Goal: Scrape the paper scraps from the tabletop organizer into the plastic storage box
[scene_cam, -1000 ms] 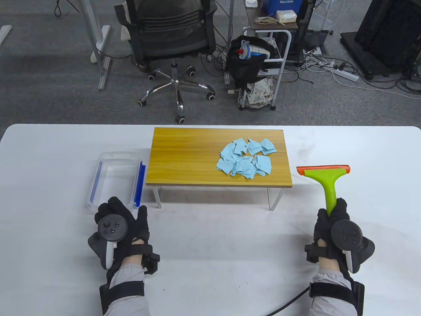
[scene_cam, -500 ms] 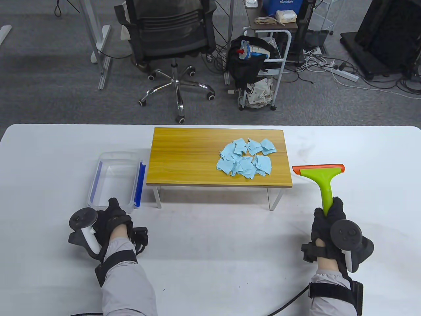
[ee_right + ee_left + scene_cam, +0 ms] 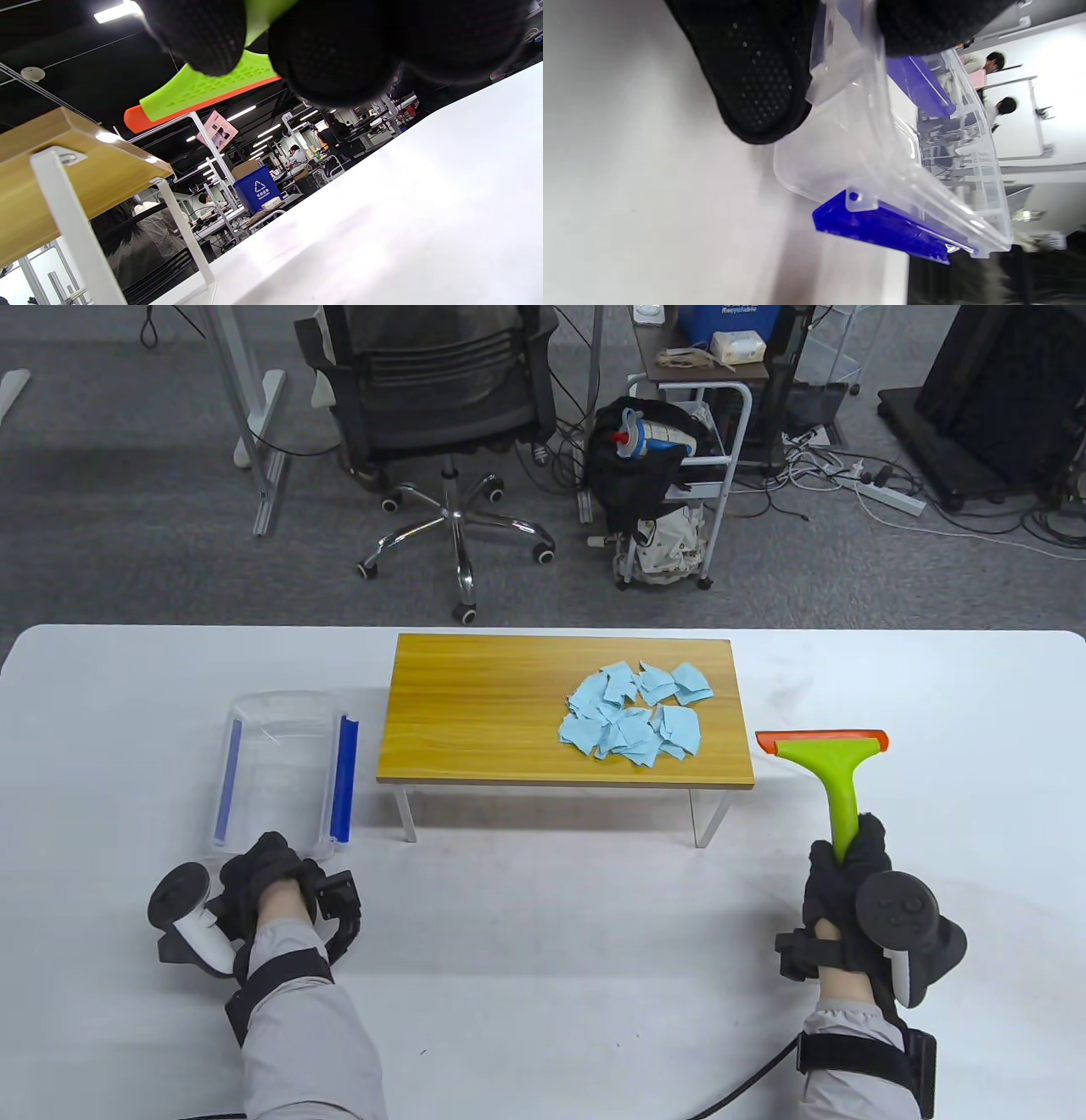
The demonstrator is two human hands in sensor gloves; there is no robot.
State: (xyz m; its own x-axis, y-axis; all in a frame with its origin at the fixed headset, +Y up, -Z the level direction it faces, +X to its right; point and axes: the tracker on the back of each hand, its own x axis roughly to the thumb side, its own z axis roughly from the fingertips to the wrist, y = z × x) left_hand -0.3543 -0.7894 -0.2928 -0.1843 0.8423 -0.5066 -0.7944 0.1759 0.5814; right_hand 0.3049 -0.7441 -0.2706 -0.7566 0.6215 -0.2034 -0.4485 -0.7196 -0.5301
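Blue paper scraps (image 3: 635, 711) lie in a heap on the right half of the wooden tabletop organizer (image 3: 475, 712). A clear plastic storage box (image 3: 280, 768) with blue latches stands left of it. My left hand (image 3: 267, 869) grips the box's near end; in the left wrist view the fingers (image 3: 755, 80) clamp its rim and the box (image 3: 882, 169) is tilted off the table. My right hand (image 3: 848, 869) grips the handle of a green scraper with an orange blade (image 3: 827, 763), held above the table right of the organizer. The scraper (image 3: 203, 91) shows in the right wrist view.
The white table (image 3: 551, 950) spreads around both hands. The organizer stands on white legs (image 3: 407, 814), one close to the box. An office chair (image 3: 441, 415) and a cart (image 3: 679, 475) are beyond the far edge.
My left hand turned over and took hold of the box's near end, then pulled the box left and a little away from the organizer. The scraper shifted slightly left.
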